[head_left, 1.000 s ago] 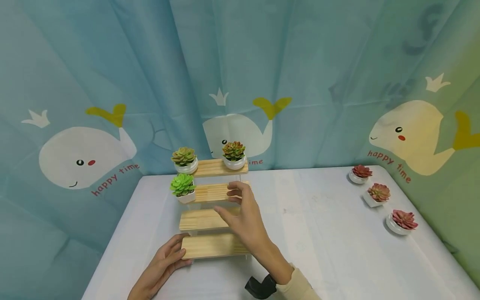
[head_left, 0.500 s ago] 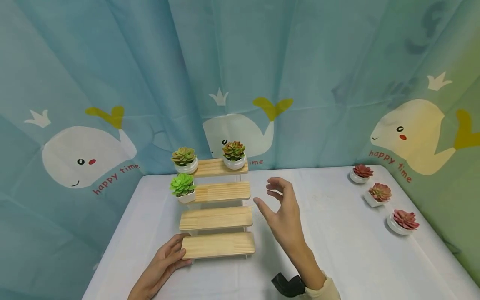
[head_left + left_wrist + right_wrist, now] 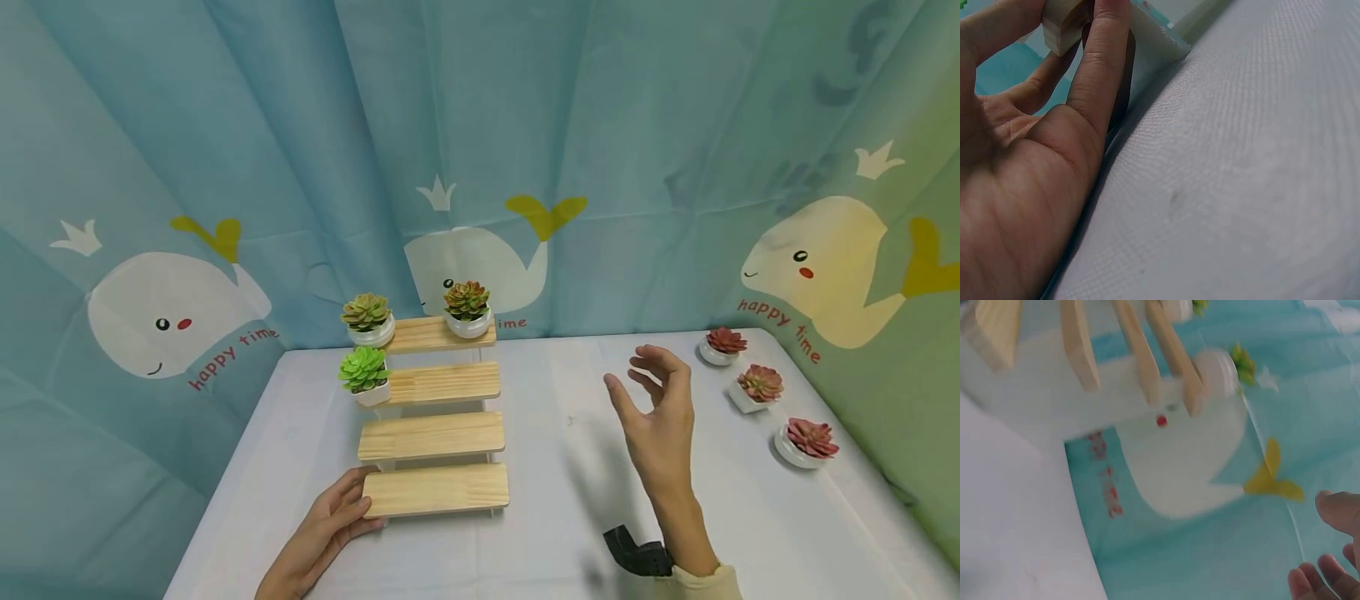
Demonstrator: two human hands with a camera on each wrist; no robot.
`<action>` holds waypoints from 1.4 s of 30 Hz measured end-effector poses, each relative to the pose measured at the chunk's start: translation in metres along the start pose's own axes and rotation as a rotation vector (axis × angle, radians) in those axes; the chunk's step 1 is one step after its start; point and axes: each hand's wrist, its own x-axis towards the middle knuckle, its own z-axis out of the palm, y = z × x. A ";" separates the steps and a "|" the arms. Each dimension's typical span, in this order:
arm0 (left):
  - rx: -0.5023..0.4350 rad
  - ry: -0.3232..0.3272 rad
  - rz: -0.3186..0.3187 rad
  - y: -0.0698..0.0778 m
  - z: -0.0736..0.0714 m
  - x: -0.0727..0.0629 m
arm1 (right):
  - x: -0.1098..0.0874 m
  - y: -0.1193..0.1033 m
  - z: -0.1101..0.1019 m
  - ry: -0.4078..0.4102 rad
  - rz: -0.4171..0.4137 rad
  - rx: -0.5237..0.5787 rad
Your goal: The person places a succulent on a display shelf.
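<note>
My left hand [image 3: 330, 525] holds the left end of the lowest board of a four-step wooden plant stand [image 3: 435, 490]. In the left wrist view, the fingers [image 3: 1100, 69] lie around the board's corner [image 3: 1063, 28]. My right hand [image 3: 660, 417] is over the table right of the stand, its fingers spread and slightly bent with nothing between them. Two potted succulents, a green one [image 3: 367, 313] and a red-tipped one [image 3: 467, 302], stand on the top board. A bright green succulent [image 3: 365, 369] in a square pot sits at the second board's left end.
Along the table's right side stand three reddish succulents in white pots: a far one [image 3: 723, 343], a middle one [image 3: 759, 385] and a near one [image 3: 808, 440]. A whale-printed curtain [image 3: 622, 167] hangs behind the white table [image 3: 555, 550].
My right hand has moved right, from over the stand to the stretch of table between it and the reddish succulents. The left hand stays at the lowest board.
</note>
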 end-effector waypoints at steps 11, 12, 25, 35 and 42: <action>-0.016 -0.018 0.014 0.000 -0.001 0.000 | 0.012 0.028 -0.046 0.143 0.096 -0.123; -0.021 -0.022 0.017 0.001 -0.001 0.000 | 0.012 0.032 -0.051 0.152 0.102 -0.139; -0.038 -0.048 0.022 -0.001 -0.002 0.002 | 0.005 0.078 -0.110 0.321 0.220 -0.263; -0.057 -0.012 -0.012 -0.003 -0.002 -0.001 | -0.002 0.101 -0.143 0.555 0.319 -0.412; -0.039 -0.020 -0.015 0.000 -0.002 0.000 | -0.014 0.124 -0.159 0.583 0.423 -0.406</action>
